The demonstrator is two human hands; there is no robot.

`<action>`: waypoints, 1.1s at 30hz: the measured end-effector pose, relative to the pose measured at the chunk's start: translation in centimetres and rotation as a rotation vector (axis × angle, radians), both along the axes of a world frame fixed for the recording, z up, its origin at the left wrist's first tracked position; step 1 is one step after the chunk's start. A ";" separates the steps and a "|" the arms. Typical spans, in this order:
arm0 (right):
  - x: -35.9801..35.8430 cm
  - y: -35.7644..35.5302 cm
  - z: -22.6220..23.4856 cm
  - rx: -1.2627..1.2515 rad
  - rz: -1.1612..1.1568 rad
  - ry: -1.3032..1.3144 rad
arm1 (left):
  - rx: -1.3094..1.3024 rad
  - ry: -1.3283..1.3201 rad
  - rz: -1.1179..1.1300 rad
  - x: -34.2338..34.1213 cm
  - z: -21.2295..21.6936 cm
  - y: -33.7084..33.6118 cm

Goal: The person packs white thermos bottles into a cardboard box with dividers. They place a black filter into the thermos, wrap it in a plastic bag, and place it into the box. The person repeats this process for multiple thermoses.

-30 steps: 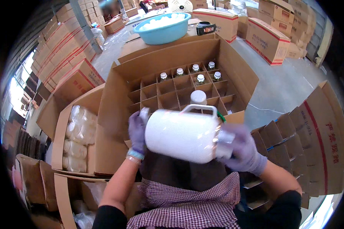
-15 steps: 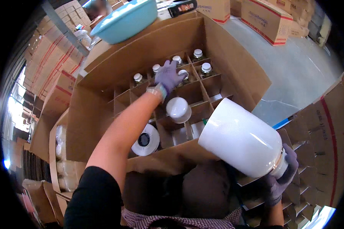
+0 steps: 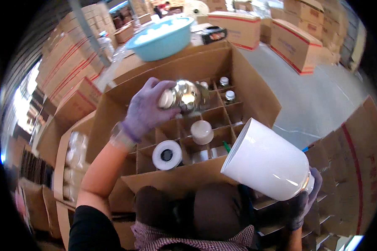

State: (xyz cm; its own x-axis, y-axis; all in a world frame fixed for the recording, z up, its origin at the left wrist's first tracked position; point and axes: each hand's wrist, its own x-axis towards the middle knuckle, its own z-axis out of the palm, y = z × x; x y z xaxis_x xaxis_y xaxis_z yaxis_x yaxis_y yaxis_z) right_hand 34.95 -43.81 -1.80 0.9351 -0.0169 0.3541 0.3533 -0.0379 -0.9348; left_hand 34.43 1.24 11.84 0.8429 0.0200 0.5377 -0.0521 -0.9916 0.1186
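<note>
Silvery bottle occupies left hand; white casing, right hand

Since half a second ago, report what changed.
The left hand, then reaching among capped bottles, now grips a silvery bottle, raised over the divided carton. The right hand still holds the white vessel by its neck; the black-centred white disc stays in the carton.
</note>
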 end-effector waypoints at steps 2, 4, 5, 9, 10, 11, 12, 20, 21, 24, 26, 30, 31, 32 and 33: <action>-1.3 1.9 2.2 0.042 0.041 0.016 | -0.046 -0.054 -0.103 -7.6 3.4 -2.0; -2.4 4.0 3.9 0.064 0.134 0.042 | -0.335 0.076 -0.017 -15.2 5.2 -4.2; -3.0 4.8 4.0 0.067 0.186 0.058 | -0.368 0.120 -0.007 -18.2 4.7 -4.8; -5.6 9.9 6.1 -0.002 0.549 0.143 | -0.489 0.332 0.013 -27.2 0.4 -7.7; -5.8 11.1 5.3 -0.039 0.677 0.048 | -0.491 0.350 -0.002 -29.1 -1.9 -7.9; -6.9 12.2 5.7 -0.108 0.731 0.023 | -0.442 0.363 -0.019 -30.9 -2.7 -7.9; -8.0 13.4 6.2 -0.178 0.785 -0.005 | -0.394 0.375 -0.037 -33.0 -3.4 -7.7; -12.7 16.4 -0.4 -0.368 0.924 0.258 | -1.096 0.633 0.356 -47.1 -13.2 -7.5; -12.3 16.3 -1.1 -0.399 0.932 0.240 | -1.110 0.528 0.334 -47.0 -15.1 -8.3; -11.6 15.5 -2.2 -0.536 0.987 -0.036 | -1.090 0.202 0.254 -44.2 -15.5 -11.1; -11.2 15.5 -2.3 -0.656 0.901 -0.256 | -1.004 0.050 0.289 -42.2 -16.3 -10.9; -15.2 15.4 3.4 -0.123 0.736 0.046 | -1.284 -0.308 0.170 -38.6 -13.3 -10.1; -15.9 15.2 4.5 -0.042 0.690 -0.001 | -1.029 -0.232 0.140 -39.0 -13.5 -8.9; -16.2 15.0 7.0 -0.078 0.719 -0.307 | -1.549 -0.198 0.104 -40.7 -16.9 -6.5; -16.4 14.8 9.6 -0.122 0.725 -0.611 | -1.690 -0.162 0.037 -40.2 -16.8 -6.0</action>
